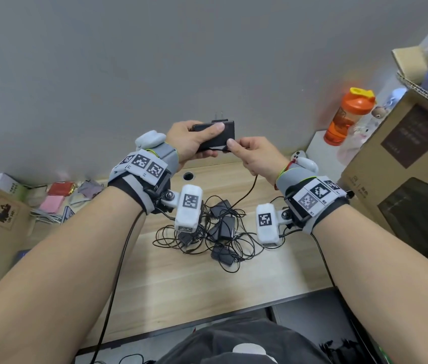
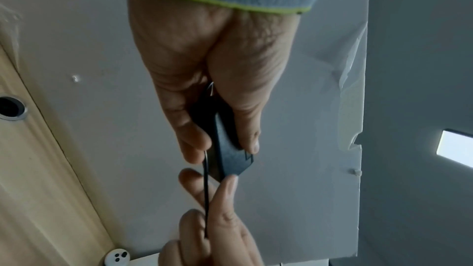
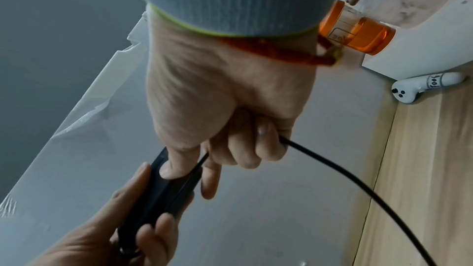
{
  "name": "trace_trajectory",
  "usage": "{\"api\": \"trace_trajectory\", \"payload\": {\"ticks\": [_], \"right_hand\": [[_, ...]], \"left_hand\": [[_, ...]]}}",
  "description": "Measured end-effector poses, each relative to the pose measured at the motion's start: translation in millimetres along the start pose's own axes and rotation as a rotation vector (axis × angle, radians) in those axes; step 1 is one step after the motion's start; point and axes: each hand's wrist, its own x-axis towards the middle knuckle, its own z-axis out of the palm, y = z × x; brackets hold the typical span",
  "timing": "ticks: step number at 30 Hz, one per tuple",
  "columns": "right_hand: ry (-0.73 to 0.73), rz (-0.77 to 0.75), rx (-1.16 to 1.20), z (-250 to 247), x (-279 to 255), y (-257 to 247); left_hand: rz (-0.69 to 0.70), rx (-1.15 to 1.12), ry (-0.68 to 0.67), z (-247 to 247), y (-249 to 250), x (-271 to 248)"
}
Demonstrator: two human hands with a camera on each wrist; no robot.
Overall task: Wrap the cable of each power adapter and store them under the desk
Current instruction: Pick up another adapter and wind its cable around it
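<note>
A black power adapter [image 1: 216,136] is held up above the desk, its plug prongs pointing away from me. My left hand [image 1: 194,141] grips the adapter [image 2: 225,145] with the thumb on top and fingers underneath. At the adapter's near right corner my right hand [image 1: 249,156] pinches its thin black cable [image 1: 249,190]. That cable [image 3: 340,173] passes through the curled right fingers [image 3: 245,149] and drops toward the desk. A tangled heap of several more black adapters and cables [image 1: 220,229] lies on the wooden desk [image 1: 181,285] below my wrists.
An orange shaker bottle [image 1: 345,116] stands on a white block at the back right, next to a large cardboard box [image 1: 401,179]. A white controller [image 3: 424,88] lies by the wall. Small boxes and packets [image 1: 55,198] crowd the left. A cable hole [image 1: 188,176] sits at the desk's back edge.
</note>
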Motion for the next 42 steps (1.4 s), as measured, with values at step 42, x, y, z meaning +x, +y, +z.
{"api": "trace_trajectory", "payload": {"ticks": [42], "right_hand": [[0.043,-0.139,-0.088,-10,-6,-32]], "left_hand": [[-0.051,0.234,-0.204,-7,5,-40]]}}
